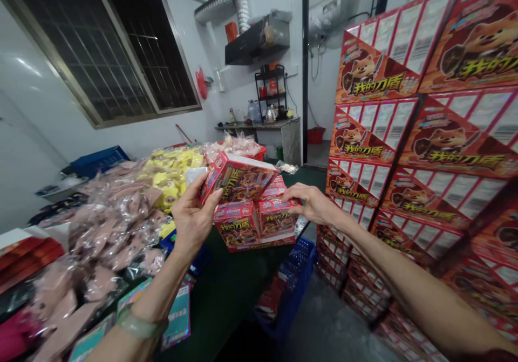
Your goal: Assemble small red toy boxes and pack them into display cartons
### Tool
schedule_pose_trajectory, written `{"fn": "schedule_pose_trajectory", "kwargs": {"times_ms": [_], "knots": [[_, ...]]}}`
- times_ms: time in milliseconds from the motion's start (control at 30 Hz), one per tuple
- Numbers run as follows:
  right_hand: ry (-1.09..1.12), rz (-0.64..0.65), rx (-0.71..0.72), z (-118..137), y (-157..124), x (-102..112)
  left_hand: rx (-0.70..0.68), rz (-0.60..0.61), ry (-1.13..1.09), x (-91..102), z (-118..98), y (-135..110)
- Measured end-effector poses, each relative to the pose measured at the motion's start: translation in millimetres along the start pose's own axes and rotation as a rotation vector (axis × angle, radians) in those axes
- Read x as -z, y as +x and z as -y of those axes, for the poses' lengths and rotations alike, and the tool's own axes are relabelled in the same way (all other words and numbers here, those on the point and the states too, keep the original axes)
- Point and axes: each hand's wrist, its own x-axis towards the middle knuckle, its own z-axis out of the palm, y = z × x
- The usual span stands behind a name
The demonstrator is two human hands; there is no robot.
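Observation:
My left hand (194, 216) is closed round one end of a small red printed box (238, 177), holding it tilted in the air above the table. My right hand (309, 203) reaches forward with its fingers curled onto the top of a red box (275, 213) in a small stack of the same boxes (238, 224) on the dark green table (226, 297). The held box hovers just above and left of that stack.
A tall wall of stacked red cartons (424, 135) fills the right. Heaps of bagged pink (113, 227) and yellow (174, 173) toys cover the table's left. A blue crate (295, 281) stands on the floor beside the table. A counter with bottles (259, 122) is at the back.

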Motion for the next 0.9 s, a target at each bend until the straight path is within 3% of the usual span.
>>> {"fn": "schedule_pose_trajectory", "kwargs": {"times_ms": [67, 200, 367, 467, 567, 733, 800, 900], "knots": [[0.042, 0.041, 0.032, -3, 4, 3, -0.035, 0.065, 0.037, -6.7, -2, 3], [0.014, 0.052, 0.096, 4, -3, -10, -0.053, 0.318, 0.125, -21.5, 2, 12], [-0.419, -0.188, 0.030, 27, -31, -31, -0.180, 0.608, 0.214, -38.3, -5, 28], [-0.452, -0.326, 0.038, 32, -42, -40, -0.225, 0.798, 0.285, -52.3, -9, 30], [-0.409, -0.424, 0.011, 28, -47, -50, -0.248, 0.857, 0.374, -60.6, -1, 25], [-0.227, -0.529, -0.117, 21, -47, -63, -0.359, 0.878, 0.586, -55.1, 15, 23], [-0.225, -0.514, -0.144, 24, -46, -65, -0.394, 0.933, 0.626, -54.2, 17, 25], [-0.290, -0.388, -0.098, 28, -44, -65, -0.415, 1.010, 0.617, -57.0, 16, 31]]}}
